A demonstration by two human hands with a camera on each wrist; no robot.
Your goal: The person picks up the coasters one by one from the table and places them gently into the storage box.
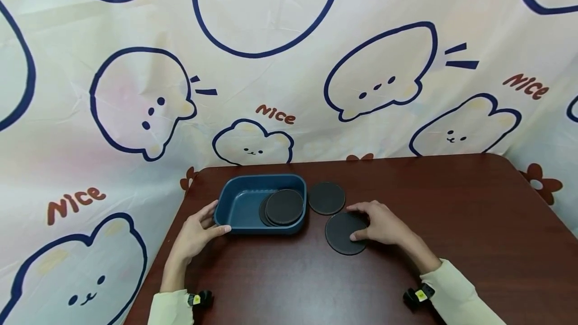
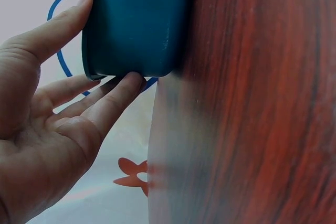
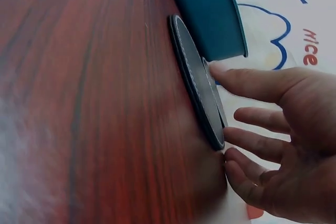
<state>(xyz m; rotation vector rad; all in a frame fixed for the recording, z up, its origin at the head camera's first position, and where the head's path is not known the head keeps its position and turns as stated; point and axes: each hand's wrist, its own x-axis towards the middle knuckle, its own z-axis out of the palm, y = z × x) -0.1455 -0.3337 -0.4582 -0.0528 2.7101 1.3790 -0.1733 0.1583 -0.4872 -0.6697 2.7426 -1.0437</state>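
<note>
Flat on the surface (image 1: 451, 204), a black disc (image 1: 344, 232) under the right hand (image 1: 381, 225), fingers straight (right wrist view alone reveals its thin edge (image 3: 197, 85)). Four discs counted: one touched, one beside it (image 1: 326, 197), two stacked in the tray (image 1: 253, 203). Tray's long axis left-right; left hand (image 1: 198, 232) open against its end.

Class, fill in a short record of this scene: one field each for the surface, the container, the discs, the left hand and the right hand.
surface: dark red-brown wooden table
container: blue tray holding stacked dark discs
loose discs: far coaster and near coaster, both flat on the table
left hand: touches the tray's left end, fingers straight
right hand: fingers rest on the near coaster
</note>
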